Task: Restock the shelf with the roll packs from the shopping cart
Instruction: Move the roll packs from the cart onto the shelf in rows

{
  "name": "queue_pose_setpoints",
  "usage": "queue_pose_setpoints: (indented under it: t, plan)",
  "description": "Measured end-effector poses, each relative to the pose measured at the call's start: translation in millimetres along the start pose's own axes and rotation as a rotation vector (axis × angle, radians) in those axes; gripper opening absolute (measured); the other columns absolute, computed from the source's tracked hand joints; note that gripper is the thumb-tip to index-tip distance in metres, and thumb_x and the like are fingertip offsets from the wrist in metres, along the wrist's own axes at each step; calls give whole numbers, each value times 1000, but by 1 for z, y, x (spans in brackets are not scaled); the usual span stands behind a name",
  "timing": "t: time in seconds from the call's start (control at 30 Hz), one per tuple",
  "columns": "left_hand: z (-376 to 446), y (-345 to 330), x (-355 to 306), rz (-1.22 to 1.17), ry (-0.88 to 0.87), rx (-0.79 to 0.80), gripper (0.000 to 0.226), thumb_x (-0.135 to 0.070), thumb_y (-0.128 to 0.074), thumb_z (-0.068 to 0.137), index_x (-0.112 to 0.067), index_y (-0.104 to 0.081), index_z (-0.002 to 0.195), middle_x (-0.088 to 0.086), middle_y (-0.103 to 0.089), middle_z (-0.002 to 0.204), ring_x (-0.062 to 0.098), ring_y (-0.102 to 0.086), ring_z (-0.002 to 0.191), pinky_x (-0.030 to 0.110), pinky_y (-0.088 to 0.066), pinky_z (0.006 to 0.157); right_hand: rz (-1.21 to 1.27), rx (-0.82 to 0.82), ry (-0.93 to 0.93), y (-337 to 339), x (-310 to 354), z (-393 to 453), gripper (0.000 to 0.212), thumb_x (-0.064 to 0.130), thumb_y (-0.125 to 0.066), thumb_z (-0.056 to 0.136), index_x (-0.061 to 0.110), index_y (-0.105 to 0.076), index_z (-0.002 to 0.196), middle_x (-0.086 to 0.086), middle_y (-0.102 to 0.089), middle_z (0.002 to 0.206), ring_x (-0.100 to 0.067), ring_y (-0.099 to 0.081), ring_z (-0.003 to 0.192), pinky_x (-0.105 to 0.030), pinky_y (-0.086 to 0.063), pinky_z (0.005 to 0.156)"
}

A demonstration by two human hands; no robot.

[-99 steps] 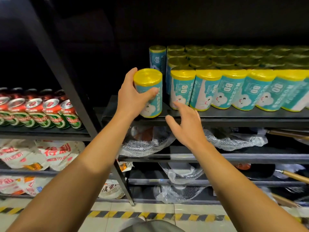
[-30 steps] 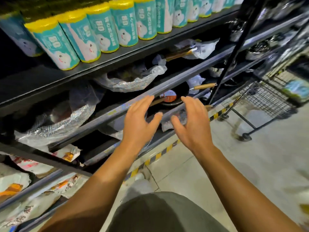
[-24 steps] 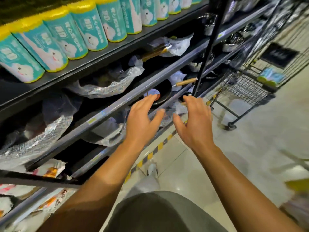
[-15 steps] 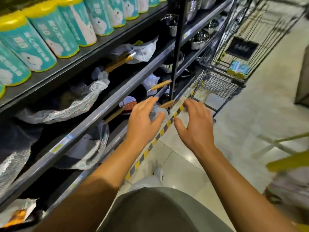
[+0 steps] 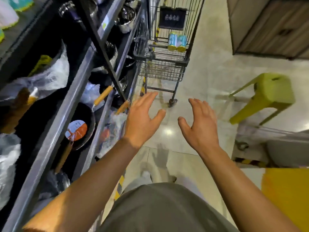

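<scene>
Ahead in the shopping cart (image 5: 167, 52), two roll packs (image 5: 177, 41) stand upright, well beyond both empty, spread hands; the right hand (image 5: 199, 124) is slightly nearer than the left hand (image 5: 142, 121).

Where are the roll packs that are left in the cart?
In the head view, the roll packs lie in the shopping cart, ahead beside the shelf, beyond both empty hands.

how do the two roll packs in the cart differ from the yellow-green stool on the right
The two teal roll packs with yellow ends lie inside the wire shopping cart, up against the shelving; the yellow-green metal stool stands on the floor, out in the aisle. The packs are small printed cylinders; the stool is larger, plain, with splayed legs. Neither open hand, left or right, touches either.
</scene>
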State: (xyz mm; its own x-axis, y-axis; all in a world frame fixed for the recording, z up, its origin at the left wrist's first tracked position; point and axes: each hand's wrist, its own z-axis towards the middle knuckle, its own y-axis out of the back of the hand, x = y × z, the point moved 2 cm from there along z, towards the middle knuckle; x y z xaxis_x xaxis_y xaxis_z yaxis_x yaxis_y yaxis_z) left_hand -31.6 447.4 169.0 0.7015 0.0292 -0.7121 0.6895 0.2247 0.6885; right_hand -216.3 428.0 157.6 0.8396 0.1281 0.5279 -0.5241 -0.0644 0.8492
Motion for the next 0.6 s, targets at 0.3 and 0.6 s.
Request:
queue_pose_setpoints:
  t: [0.3,0.6]
  plan:
    - [102,-95,-52,3,-27,42,60,-47,-56,88,-19,-54,141,3,-52,146,20,-45,138,46,-35,114,22,-15,-70,35,-93,103,67,41,-58,91,14,-42,150,-9,-42,155,-33,-27,149,-45,-19,123]
    - [179,-167,-97,68,69,1,60,-48,-51,91,-17,-54,141,0,-54,144,20,-46,136,42,-35,114,-26,54,85,87,-159,223,69,44,-58,90,11,-43,148,-9,-46,152,-35,-32,146,-49,-24,120]
